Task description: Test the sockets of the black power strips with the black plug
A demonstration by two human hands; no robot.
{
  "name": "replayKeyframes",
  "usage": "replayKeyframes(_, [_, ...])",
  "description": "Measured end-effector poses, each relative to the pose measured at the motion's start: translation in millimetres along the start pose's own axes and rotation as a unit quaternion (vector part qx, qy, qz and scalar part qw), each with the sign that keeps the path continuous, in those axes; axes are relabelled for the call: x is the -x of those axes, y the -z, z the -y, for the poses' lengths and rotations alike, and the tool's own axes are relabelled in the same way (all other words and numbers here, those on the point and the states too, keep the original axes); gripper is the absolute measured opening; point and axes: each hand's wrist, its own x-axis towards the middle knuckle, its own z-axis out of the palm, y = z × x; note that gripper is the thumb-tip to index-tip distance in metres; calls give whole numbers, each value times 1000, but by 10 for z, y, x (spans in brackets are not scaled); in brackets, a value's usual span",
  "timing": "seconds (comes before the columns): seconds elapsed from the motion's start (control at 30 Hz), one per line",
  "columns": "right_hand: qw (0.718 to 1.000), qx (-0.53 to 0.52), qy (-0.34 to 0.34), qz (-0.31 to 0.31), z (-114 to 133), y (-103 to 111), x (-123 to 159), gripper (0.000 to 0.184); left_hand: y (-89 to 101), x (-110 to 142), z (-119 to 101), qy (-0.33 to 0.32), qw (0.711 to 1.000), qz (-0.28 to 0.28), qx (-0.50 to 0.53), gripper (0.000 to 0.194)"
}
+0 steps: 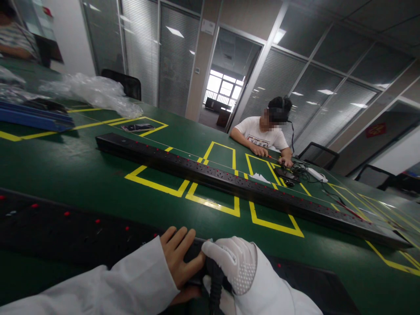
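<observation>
A long black power strip [68,232] with red dots crosses the near part of the table, running behind my hands to the lower right. My bare left hand [182,258] grips this strip, several fingers over its far edge. Close beside it, my right hand [232,264], in a white dotted glove, is closed around a black plug with a thick ribbed cord [215,284]. The plug is at the strip's face; whether it is seated is hidden by my fingers. A second long black power strip [210,173] lies diagonally farther back.
Yellow tape outlines [213,205] mark the green table [111,175]. A phone [138,127], clear plastic wrap [95,92] and a blue tray-like object [33,117] lie at the left. Across the table a person [262,131] handles dark cables [298,170]; another person [16,39] sits far left.
</observation>
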Motion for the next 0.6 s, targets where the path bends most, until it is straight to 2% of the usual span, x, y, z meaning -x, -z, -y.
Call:
replayKeyframes(0.23, [1000,-1,-6,1,2,-25,16,50,-7,0,-13,3,1000,4,-6,65])
replayKeyframes(0.37, [1000,-6,-7,-1,0,-43,23,51,37,-14,-12,5,1000,4,0,57])
replayKeyframes(0.6, [1000,-12,-1,-3,-3,-33,33,51,72,-24,5,-1,1000,29,10,57])
